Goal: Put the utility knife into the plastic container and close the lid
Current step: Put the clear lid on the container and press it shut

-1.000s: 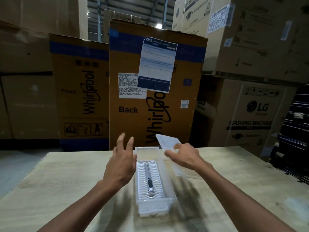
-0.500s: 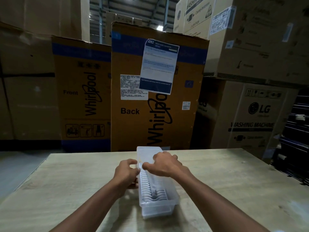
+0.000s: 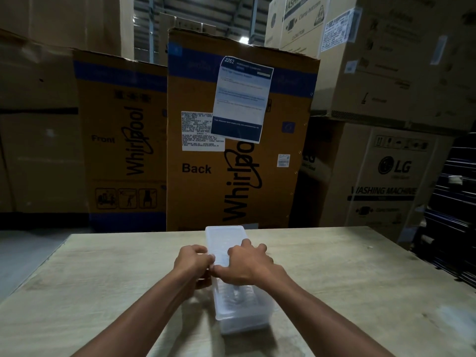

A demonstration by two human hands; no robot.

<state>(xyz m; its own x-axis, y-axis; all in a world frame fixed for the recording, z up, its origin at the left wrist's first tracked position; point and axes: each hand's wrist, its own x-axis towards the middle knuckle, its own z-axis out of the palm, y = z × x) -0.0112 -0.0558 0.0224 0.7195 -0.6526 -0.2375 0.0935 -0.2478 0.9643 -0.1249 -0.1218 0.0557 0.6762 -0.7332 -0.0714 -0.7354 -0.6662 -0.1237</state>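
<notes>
A long clear plastic container [image 3: 239, 313] lies lengthwise on the wooden table, its translucent lid [image 3: 224, 235] lying flat on top. The utility knife [image 3: 235, 292] shows only faintly through the lid near the container's front half. My left hand [image 3: 193, 264] grips the container's left edge at its middle, fingers curled against the side. My right hand [image 3: 247, 264] rests palm down across the lid, with the thumb at the left rim and the fingers spread over the right edge.
The pale wooden table [image 3: 103, 292] stretches out on both sides of the container. Behind its far edge stand tall Whirlpool cartons [image 3: 231, 150] and stacked LG washing machine boxes [image 3: 386, 181]. Dark racking [image 3: 453, 215] sits at the right.
A second ago my right hand held the lid up beside the open container and my left hand hovered open. The lid has come down onto the container and both hands now sit on it.
</notes>
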